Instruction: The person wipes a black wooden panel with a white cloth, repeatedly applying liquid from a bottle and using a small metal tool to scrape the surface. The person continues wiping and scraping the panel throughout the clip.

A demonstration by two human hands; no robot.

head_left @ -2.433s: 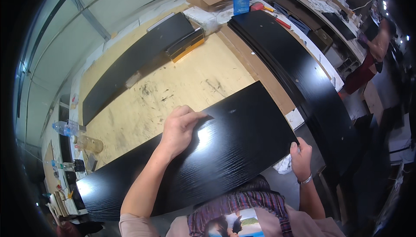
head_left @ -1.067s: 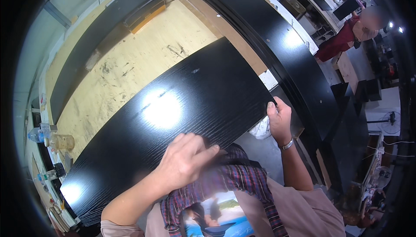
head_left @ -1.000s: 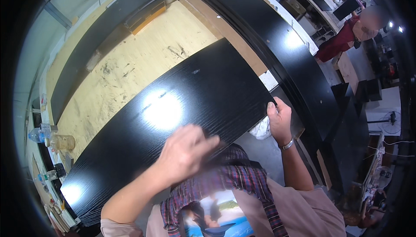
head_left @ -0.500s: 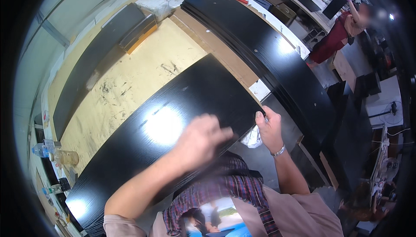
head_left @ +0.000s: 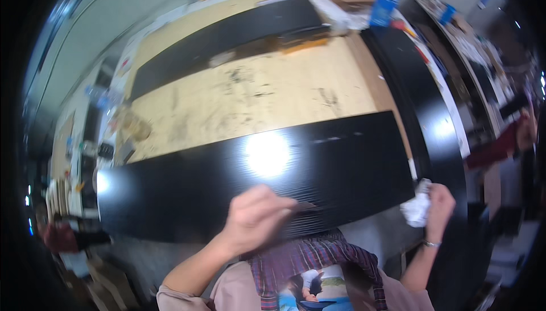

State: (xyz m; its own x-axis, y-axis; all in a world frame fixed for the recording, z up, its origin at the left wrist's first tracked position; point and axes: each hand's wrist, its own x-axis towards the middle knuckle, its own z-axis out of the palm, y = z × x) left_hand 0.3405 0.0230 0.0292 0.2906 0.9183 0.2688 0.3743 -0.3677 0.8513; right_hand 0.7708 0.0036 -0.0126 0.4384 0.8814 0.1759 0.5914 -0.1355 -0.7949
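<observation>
Right fingers hold white wad by board edge.

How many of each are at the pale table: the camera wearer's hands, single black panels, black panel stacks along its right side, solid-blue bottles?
Hands: 2 (left hand, right hand)
Single black panels: 2 (near panel, far curved panel)
Black panel stack: 1
Solid-blue bottle: 1
Total: 6, counting the stack as one; its separate panels are too blurred to count.

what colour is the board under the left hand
Black, with a glossy sheen and fine grain lines; the board shows best in the head view.
</observation>
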